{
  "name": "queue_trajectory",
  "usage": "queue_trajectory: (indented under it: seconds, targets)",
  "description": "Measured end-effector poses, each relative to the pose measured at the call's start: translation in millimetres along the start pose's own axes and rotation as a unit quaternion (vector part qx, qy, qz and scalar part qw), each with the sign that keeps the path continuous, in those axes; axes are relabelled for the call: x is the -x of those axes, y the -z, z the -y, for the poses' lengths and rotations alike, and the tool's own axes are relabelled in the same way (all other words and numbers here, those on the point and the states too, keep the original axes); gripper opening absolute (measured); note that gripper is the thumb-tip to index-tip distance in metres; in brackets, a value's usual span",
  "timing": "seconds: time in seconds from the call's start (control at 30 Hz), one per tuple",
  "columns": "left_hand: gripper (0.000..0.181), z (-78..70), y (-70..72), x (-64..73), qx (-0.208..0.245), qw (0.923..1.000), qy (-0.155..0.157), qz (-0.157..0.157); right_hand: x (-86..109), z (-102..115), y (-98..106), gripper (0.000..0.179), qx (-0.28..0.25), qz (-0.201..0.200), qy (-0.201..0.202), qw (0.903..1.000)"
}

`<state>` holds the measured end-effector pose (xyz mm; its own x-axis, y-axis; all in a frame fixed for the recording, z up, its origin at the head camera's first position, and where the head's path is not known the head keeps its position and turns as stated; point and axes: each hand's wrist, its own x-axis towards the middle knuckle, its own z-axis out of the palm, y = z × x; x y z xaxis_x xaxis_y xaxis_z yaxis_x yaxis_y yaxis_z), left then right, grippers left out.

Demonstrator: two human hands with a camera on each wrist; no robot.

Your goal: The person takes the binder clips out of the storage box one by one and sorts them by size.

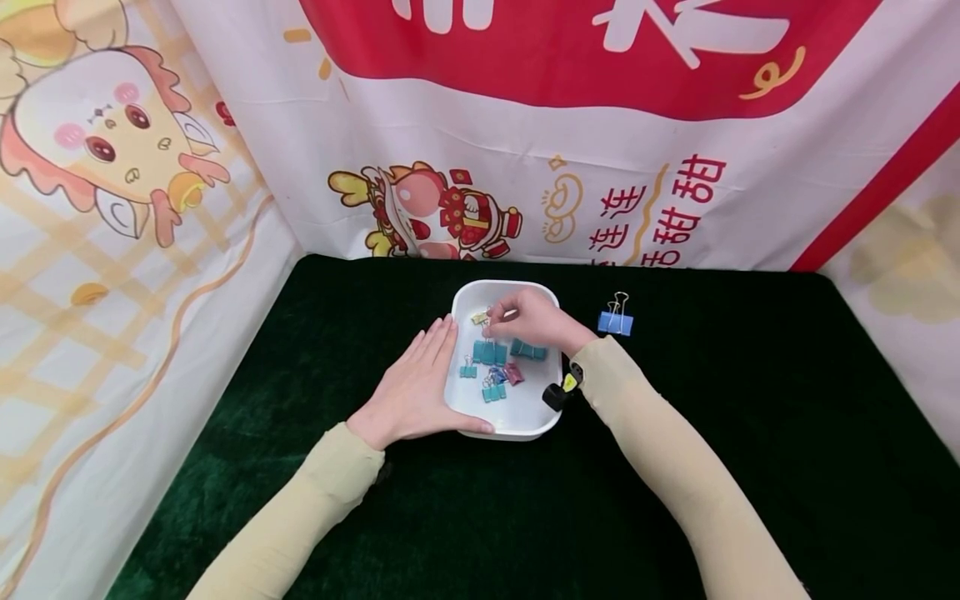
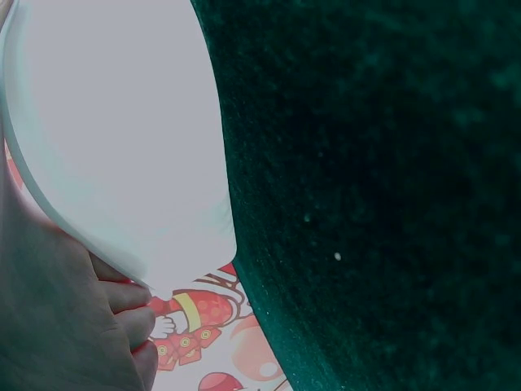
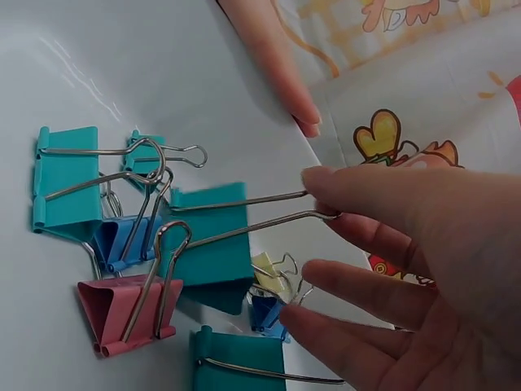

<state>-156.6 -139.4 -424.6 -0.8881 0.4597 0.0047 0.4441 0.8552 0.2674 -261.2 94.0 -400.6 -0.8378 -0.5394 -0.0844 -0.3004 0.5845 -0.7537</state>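
Observation:
A white tray (image 1: pixel 528 414) holds several binder clips. My right hand (image 1: pixel 536 320) reaches into it, thumb and index finger pinching the wire handle of a large teal binder clip (image 3: pixel 216 265). Around that clip in the right wrist view lie a pink clip (image 3: pixel 134 314), a blue clip (image 3: pixel 122 242), smaller teal clips (image 3: pixel 69 183) and a pale yellow clip (image 3: pixel 271 273). My left hand (image 1: pixel 420 392) rests against the tray's left side, fingers straight along the rim and thumb at the front corner; the left wrist view shows the tray's outer wall (image 2: pixel 122 147) beside the fingers.
A blue binder clip (image 1: pixel 616 322) with raised wire handles stands on the dark green cloth (image 1: pixel 465 517), right of the tray. A printed curtain (image 1: pixel 450 125) hangs behind the table. A black wrist device (image 1: pixel 557 395) sits by the tray's right rim.

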Motion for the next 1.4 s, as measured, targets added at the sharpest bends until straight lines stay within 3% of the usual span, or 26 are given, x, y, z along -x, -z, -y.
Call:
queue_trajectory:
  seconds: [0.2,0.37,0.47,0.8,1.07,1.4]
  targets:
    - [0.142,0.0,0.2,-0.5,0.004,1.0000,0.000,0.001,3.6,0,1,0.019,-0.042,-0.015,-0.024,0.9987]
    - [0.141,0.9,-0.8,-0.8,0.007,1.0000,0.002,0.003,6.2,1,3,0.051,-0.044,-0.040,-0.042,0.9973]
    - [0.141,1.2,-1.2,-0.8,0.007,1.0000,0.003,0.004,8.5,3,6,0.057,-0.050,-0.055,-0.039,0.9965]
    - [0.143,-0.3,-0.2,0.5,0.007,0.9999,0.008,0.008,25.2,24,33,0.055,-0.111,-0.123,-0.018,0.9860]
    - [0.143,0.2,-0.6,0.8,0.017,0.9998,0.000,0.004,45.3,37,60,0.054,-0.135,-0.174,-0.024,0.9753]
    - [0.143,-0.1,-0.7,-0.1,0.017,0.9998,0.000,0.003,68.8,30,91,0.064,-0.142,-0.227,-0.042,0.9627]
